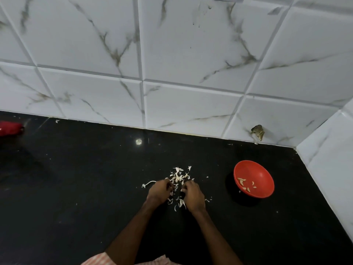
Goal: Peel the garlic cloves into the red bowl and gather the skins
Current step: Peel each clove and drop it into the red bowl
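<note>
One red bowl (264,174), two hands (159,191) (193,196).

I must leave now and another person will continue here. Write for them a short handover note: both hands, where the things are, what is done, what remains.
Left hand: fingers curled down among the garlic skins; whether it holds a clove is hidden.
Right hand: the same, close beside the left.
Red bowl: on the black counter, to the right of the hands.
Done: several peeled cloves lie in the bowl.
Left: the skins are scattered around the hands, not yet in one heap; a stem piece lies to their left. Whether unpeeled cloves remain cannot be seen.
</note>
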`<state>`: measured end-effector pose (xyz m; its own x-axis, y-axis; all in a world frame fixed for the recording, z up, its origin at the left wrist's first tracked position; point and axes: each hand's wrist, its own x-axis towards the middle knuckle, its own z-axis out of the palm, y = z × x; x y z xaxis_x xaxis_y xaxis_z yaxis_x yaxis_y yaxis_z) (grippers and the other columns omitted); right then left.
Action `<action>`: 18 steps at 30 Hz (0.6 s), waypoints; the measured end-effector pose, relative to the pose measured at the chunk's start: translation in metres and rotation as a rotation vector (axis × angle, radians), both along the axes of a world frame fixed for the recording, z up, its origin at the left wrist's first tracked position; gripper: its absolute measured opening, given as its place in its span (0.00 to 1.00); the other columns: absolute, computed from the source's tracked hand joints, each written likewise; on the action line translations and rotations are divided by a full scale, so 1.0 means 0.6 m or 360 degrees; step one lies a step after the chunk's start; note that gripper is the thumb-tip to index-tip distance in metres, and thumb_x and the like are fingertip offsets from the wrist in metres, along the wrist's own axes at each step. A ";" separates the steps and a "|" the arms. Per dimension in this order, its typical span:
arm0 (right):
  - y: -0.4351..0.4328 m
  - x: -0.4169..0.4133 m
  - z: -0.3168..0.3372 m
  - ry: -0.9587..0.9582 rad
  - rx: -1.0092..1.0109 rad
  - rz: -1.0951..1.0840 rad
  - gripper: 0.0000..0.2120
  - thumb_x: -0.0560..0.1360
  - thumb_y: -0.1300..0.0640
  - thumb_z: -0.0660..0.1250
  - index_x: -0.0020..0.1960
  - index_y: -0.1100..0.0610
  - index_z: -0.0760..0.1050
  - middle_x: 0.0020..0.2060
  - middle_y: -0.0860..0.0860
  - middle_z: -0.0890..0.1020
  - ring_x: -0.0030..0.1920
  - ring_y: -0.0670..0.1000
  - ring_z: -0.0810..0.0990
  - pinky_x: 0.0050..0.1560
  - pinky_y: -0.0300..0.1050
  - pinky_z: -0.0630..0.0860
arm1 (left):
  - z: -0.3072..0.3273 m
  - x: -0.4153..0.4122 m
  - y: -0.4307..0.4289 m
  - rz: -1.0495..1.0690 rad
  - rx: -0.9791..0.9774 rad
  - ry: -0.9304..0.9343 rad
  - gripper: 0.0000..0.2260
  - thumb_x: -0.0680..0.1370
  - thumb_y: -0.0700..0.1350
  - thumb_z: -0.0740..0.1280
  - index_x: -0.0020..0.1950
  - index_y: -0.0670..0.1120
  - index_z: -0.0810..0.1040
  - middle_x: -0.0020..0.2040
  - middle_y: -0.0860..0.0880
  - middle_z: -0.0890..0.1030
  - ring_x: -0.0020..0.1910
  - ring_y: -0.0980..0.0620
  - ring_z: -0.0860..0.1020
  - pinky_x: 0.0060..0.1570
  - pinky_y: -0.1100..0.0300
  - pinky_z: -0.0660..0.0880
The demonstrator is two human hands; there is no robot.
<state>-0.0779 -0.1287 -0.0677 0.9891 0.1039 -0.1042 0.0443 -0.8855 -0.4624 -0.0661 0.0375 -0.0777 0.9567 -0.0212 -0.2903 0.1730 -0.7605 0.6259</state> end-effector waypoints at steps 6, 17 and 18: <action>-0.045 0.007 0.033 0.0189 0.0667 -0.0410 0.08 0.81 0.65 0.62 0.49 0.57 0.78 0.42 0.47 0.81 0.45 0.46 0.79 0.43 0.35 0.72 | -0.007 -0.002 0.013 0.0071 -0.0065 0.0016 0.06 0.81 0.44 0.65 0.54 0.52 0.80 0.54 0.55 0.83 0.52 0.55 0.81 0.57 0.53 0.78; -0.088 -0.022 0.080 0.0774 -0.0416 0.0002 0.18 0.73 0.44 0.76 0.54 0.55 0.77 0.49 0.51 0.83 0.50 0.52 0.83 0.53 0.46 0.78 | -0.009 -0.015 -0.009 0.0074 -0.0025 -0.0059 0.07 0.82 0.46 0.63 0.54 0.53 0.80 0.54 0.55 0.83 0.52 0.54 0.81 0.55 0.52 0.78; -0.085 -0.026 0.082 0.0913 -0.0523 0.0007 0.22 0.72 0.43 0.76 0.56 0.58 0.77 0.50 0.53 0.85 0.51 0.53 0.85 0.56 0.47 0.79 | -0.008 -0.018 -0.012 0.0079 -0.0019 -0.0072 0.07 0.82 0.46 0.63 0.55 0.53 0.80 0.54 0.55 0.82 0.52 0.54 0.81 0.55 0.53 0.78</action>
<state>-0.0935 -0.1796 -0.0187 0.7670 -0.0193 -0.6413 -0.1246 -0.9850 -0.1194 -0.0766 0.0301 -0.0824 0.9688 0.0233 -0.2467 0.1816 -0.7440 0.6430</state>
